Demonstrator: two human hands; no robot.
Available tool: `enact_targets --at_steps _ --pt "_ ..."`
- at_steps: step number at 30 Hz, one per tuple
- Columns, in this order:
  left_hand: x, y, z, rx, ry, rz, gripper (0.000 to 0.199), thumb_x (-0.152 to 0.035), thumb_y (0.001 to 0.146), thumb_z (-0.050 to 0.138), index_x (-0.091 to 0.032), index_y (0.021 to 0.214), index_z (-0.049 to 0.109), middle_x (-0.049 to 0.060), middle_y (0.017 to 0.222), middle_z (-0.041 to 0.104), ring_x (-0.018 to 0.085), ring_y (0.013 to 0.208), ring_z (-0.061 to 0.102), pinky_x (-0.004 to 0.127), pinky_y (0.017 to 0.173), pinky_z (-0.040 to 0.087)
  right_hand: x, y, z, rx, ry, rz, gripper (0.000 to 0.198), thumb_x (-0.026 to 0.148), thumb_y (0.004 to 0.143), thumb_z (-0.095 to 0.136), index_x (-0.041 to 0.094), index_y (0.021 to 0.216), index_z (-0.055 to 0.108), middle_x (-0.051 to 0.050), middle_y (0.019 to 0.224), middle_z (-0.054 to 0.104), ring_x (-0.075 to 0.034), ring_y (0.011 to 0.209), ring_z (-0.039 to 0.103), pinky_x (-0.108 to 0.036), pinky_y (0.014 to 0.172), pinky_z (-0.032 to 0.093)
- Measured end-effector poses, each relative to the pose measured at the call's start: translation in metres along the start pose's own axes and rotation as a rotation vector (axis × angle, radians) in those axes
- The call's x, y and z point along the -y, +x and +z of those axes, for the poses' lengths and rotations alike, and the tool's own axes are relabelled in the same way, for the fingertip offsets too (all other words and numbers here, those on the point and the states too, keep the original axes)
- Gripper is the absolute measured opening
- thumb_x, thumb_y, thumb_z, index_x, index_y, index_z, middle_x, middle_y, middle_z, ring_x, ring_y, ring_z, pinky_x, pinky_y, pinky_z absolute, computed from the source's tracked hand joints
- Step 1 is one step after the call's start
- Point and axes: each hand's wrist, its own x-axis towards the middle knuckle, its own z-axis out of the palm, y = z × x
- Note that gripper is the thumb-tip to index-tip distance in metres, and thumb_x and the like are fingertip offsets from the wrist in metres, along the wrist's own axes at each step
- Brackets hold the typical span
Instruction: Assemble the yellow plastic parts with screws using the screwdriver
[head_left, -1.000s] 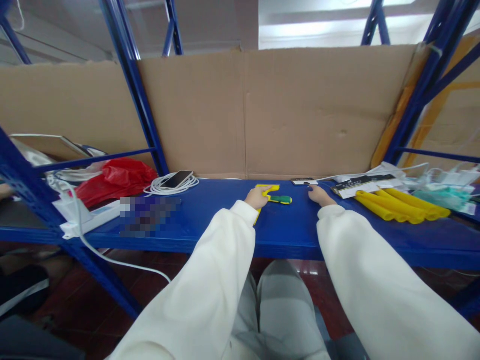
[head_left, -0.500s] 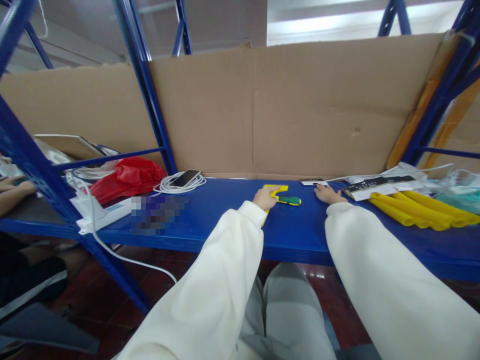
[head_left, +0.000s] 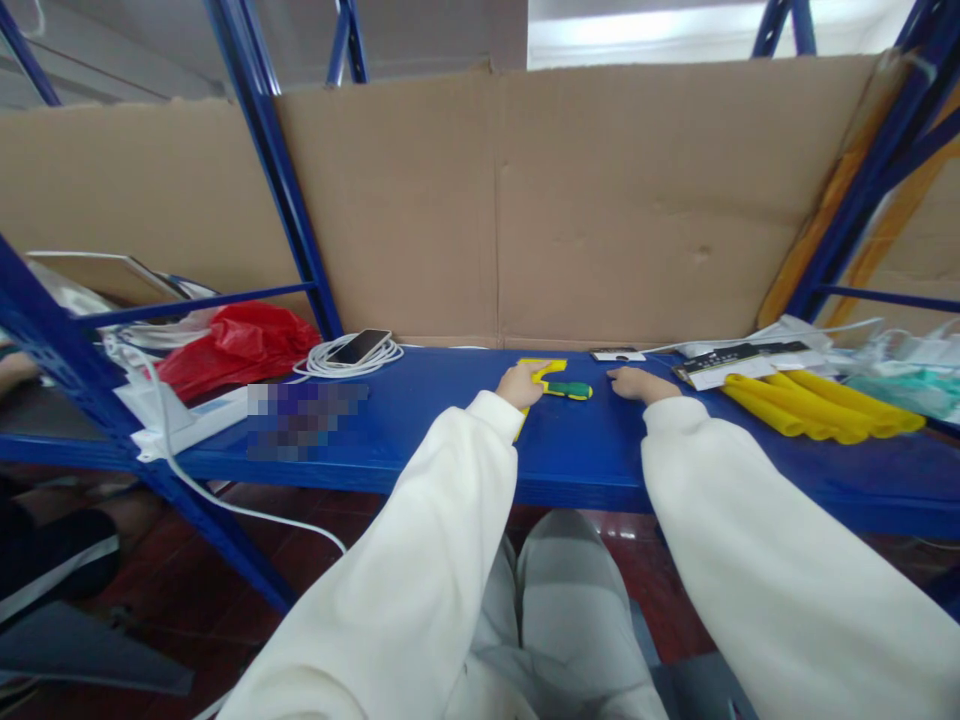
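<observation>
My left hand (head_left: 519,385) is closed around a flat yellow angular piece (head_left: 553,365) on the blue shelf. Its upper arm sticks out past my fingers and its lower end shows under my wrist; my hand covers the middle. Just right of those fingers lies a screwdriver-like tool with a green and yellow handle (head_left: 571,390); its other end is hidden by my hand. My right hand (head_left: 639,384) rests low over the shelf, right of that handle and apart from it. Its forefinger points left, and no object shows in it. A small black-and-white card (head_left: 617,355) lies behind it.
Yellow tubes (head_left: 814,405) and a black-and-white package (head_left: 750,365) lie to the right. On the left are a phone (head_left: 362,346) on coiled white cable (head_left: 322,362), a red bag (head_left: 244,345) and a white power strip (head_left: 217,420). Cardboard (head_left: 600,200) walls the back.
My right hand has moved left and nearer to me, away from the card, and its fingers are less spread. My left hand stays on the yellow piece. The view has shifted slightly.
</observation>
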Motion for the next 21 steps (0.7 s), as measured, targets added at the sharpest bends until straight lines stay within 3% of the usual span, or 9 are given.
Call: enact_targets --at_steps 3,11,21 --pt "0.000 0.000 -0.001 -0.006 -0.002 -0.001 0.057 -0.008 0.082 0.062 -0.023 0.137 0.060 0.007 0.127 0.069 0.022 0.107 0.070 0.032 0.101 0.051 0.010 -0.009 -0.006 0.064 0.005 -0.027 0.043 0.017 0.086 0.051 0.020 0.124 0.070 -0.013 0.127 0.068 -0.026 0.119 0.064 -0.036 0.102 0.046" --pt "-0.001 -0.003 -0.002 -0.003 -0.012 0.005 0.058 -0.005 0.082 0.061 -0.024 0.137 0.060 0.005 0.128 0.068 0.020 0.110 0.068 0.030 0.101 0.051 0.026 -0.025 -0.020 -0.020 0.051 0.022 0.030 0.013 0.084 0.060 0.014 0.110 0.076 -0.011 0.104 0.076 -0.021 0.095 0.072 -0.024 0.085 0.052" --pt "-0.002 -0.002 -0.002 -0.010 -0.017 0.011 0.055 -0.005 0.080 0.062 -0.021 0.132 0.065 0.006 0.122 0.071 0.021 0.109 0.069 0.031 0.101 0.051 0.018 -0.017 -0.011 -0.068 0.025 0.113 0.020 0.023 0.083 0.064 0.021 0.098 0.076 -0.009 0.099 0.074 -0.024 0.098 0.068 -0.034 0.087 0.053"
